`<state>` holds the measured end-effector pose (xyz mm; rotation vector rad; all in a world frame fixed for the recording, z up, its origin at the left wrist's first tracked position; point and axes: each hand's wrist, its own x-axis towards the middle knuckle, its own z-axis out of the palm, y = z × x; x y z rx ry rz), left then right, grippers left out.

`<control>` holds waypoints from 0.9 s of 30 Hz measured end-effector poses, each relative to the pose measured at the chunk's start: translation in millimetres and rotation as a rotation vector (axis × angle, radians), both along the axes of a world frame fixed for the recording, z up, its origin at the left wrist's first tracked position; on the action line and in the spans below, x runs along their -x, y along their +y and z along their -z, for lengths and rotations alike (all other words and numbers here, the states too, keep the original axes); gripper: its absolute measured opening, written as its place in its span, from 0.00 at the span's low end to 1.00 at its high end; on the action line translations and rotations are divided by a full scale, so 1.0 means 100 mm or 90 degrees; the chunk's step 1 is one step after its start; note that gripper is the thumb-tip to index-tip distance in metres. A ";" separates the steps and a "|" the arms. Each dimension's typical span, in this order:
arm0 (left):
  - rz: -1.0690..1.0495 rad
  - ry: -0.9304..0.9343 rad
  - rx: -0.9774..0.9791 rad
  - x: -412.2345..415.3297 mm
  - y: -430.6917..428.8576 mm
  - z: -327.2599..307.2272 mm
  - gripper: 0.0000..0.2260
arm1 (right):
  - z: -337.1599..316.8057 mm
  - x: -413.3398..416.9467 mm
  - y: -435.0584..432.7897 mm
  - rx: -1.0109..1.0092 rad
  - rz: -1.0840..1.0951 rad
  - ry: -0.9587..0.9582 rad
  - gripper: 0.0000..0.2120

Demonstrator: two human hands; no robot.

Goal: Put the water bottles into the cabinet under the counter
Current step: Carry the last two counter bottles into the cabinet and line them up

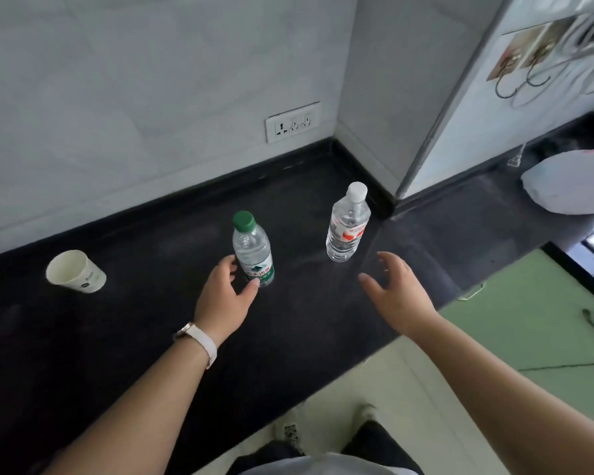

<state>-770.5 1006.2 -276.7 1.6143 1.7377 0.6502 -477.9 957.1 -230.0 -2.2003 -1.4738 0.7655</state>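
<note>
Black stone desk [151, 337] carries a green-capped clear plastic water bottle [253, 250] with a green label, unreadable, and a white-capped clear bottle [347, 223] with a red-and-white label, also illegible. Left hand [224, 298] cups the green-capped one loosely; right hand [396, 292] hovers open, empty.

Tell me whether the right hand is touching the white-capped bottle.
Apart. The head view shows dark counter between the open right hand and the white-capped bottle.
</note>
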 end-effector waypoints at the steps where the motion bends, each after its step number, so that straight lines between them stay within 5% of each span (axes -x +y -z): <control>1: -0.009 -0.021 0.003 -0.04 0.03 0.00 0.26 | 0.04 -0.04 0.08 0.002 0.009 0.029 0.31; 13: -0.280 -0.129 0.047 -0.60 0.26 -0.03 0.22 | 0.28 -0.42 1.03 0.025 -0.111 0.239 0.32; 27: -0.573 -0.208 -0.019 -1.08 0.03 -0.05 0.20 | 0.46 -0.57 1.53 0.051 -0.307 0.287 0.37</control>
